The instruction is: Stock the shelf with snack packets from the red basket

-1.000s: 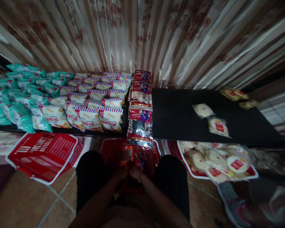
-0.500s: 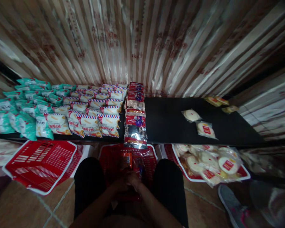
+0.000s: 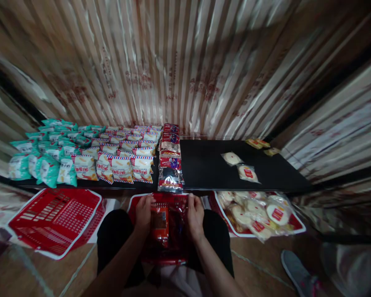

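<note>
My left hand and my right hand are apart, both over the red basket between my knees. Their fingers are curled inward near the basket's far corners, but the dim light hides what they grip. An orange packet lies beside my left fingertips inside the basket. Close to my right fingers is a glossy dark red packet. Straight ahead, silver and red packets stand in a column on the black shelf, just beyond the basket's far rim.
White chip bags and teal bags fill the shelf's left side. Round packaged pastries lie on its right. A tilted red basket stands at left, a pastry-filled basket at right. Another person's shoe is at lower right.
My hands were together low in the basket. They have spread apart and moved up toward its far corners, showing more of the orange packet. The view has shifted slightly.
</note>
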The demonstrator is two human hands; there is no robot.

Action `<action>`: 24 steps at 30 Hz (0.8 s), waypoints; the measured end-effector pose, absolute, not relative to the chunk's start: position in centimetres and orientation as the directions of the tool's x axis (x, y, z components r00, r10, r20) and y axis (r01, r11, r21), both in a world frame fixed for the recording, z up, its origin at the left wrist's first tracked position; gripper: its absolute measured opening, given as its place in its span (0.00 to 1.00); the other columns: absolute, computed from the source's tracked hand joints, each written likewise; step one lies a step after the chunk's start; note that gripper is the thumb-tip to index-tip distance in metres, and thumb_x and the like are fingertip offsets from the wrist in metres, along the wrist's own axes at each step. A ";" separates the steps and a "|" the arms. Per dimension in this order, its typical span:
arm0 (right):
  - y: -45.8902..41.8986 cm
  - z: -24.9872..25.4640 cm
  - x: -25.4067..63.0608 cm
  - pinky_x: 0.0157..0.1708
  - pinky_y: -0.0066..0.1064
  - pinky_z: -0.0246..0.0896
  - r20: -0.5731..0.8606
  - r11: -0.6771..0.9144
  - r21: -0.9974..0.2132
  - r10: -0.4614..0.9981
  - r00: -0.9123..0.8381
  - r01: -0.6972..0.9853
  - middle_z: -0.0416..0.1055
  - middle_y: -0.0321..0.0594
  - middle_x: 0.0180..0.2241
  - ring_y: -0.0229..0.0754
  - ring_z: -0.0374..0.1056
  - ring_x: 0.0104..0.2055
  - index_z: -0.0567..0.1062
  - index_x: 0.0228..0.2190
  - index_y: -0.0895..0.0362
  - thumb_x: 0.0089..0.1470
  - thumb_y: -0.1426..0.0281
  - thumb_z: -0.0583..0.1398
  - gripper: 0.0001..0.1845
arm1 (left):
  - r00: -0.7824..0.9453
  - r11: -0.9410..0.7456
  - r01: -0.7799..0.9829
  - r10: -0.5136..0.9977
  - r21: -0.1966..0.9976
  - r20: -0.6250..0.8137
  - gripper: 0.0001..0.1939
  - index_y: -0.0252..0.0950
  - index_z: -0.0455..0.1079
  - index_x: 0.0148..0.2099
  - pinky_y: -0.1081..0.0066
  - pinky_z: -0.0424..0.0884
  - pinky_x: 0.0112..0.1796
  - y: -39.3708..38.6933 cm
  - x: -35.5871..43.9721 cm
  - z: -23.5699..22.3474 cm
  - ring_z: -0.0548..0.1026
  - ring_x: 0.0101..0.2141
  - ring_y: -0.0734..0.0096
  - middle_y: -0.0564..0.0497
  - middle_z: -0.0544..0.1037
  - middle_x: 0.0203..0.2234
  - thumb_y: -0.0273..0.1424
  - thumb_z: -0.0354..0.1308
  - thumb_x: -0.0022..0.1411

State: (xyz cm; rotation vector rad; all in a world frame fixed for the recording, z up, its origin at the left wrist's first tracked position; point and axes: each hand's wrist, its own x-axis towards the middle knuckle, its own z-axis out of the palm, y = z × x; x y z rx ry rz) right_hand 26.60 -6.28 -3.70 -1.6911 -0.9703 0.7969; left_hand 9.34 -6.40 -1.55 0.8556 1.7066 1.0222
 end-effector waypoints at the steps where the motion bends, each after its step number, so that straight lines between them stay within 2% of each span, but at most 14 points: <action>1: -5.8 -2.4 26.8 0.26 0.29 0.60 -0.070 -0.203 -0.949 0.884 0.462 0.243 0.71 0.36 0.21 0.40 0.66 0.23 0.72 0.29 0.55 0.52 0.46 0.49 0.27 | -0.284 0.353 0.024 0.899 0.935 -0.332 0.25 0.33 0.68 0.36 0.72 0.70 0.27 -5.8 9.5 -0.3 0.75 0.31 0.68 0.44 0.77 0.34 0.50 0.44 0.57; 3: -4.9 -0.3 26.8 0.27 0.30 0.60 -0.076 -0.218 -0.934 0.896 0.438 0.282 0.72 0.35 0.21 0.41 0.67 0.24 0.73 0.29 0.55 0.49 0.47 0.52 0.24 | -0.215 0.327 -0.055 0.919 0.943 -0.331 0.25 0.33 0.67 0.34 0.75 0.67 0.22 -4.9 10.2 1.7 0.74 0.26 0.71 0.47 0.76 0.28 0.53 0.50 0.53; 8: -4.4 1.5 26.0 0.24 0.30 0.58 -0.128 -0.242 -0.935 0.912 0.389 0.260 0.70 0.34 0.18 0.41 0.66 0.21 0.73 0.29 0.56 0.43 0.50 0.58 0.22 | -0.214 0.345 -0.103 0.908 0.933 -0.360 0.16 0.35 0.63 0.28 0.80 0.56 0.16 -4.2 11.8 2.9 0.65 0.16 0.80 0.57 0.69 0.17 0.44 0.57 0.49; 14: -6.0 1.3 25.8 0.20 0.27 0.57 -0.284 -0.275 -0.959 0.909 0.307 -0.072 0.69 0.32 0.17 0.37 0.63 0.19 0.71 0.25 0.56 0.38 0.52 0.62 0.20 | -0.187 0.363 -0.143 0.904 0.921 -0.386 0.11 0.36 0.62 0.24 0.78 0.59 0.19 -6.1 11.9 2.3 0.68 0.18 0.78 0.56 0.70 0.17 0.39 0.56 0.46; 18: -6.8 2.0 25.7 0.24 0.28 0.62 -0.383 -0.297 -0.890 0.898 0.216 -0.346 0.73 0.33 0.22 0.38 0.68 0.23 0.73 0.30 0.57 0.36 0.54 0.66 0.23 | -0.114 0.366 -0.133 0.917 0.921 -0.381 0.10 0.36 0.60 0.19 0.77 0.61 0.22 -8.0 11.5 1.8 0.67 0.20 0.76 0.55 0.69 0.15 0.37 0.55 0.42; 21: -7.1 2.4 25.6 0.24 0.29 0.63 -0.423 -0.338 -0.840 0.898 0.122 -0.424 0.74 0.34 0.22 0.39 0.68 0.22 0.73 0.32 0.57 0.33 0.56 0.69 0.25 | -0.083 0.361 -0.102 0.925 0.927 -0.370 0.10 0.37 0.56 0.17 0.77 0.57 0.21 -9.5 11.4 1.3 0.61 0.18 0.79 0.58 0.62 0.13 0.36 0.53 0.42; 24: -7.4 2.6 25.5 0.24 0.29 0.63 -0.413 -0.329 -0.833 0.905 0.105 -0.444 0.74 0.34 0.22 0.40 0.69 0.22 0.74 0.30 0.56 0.32 0.58 0.70 0.23 | -0.093 0.280 -0.048 0.954 0.959 -0.284 0.13 0.39 0.53 0.18 0.77 0.57 0.22 -10.8 11.4 1.2 0.58 0.18 0.79 0.59 0.58 0.13 0.37 0.53 0.43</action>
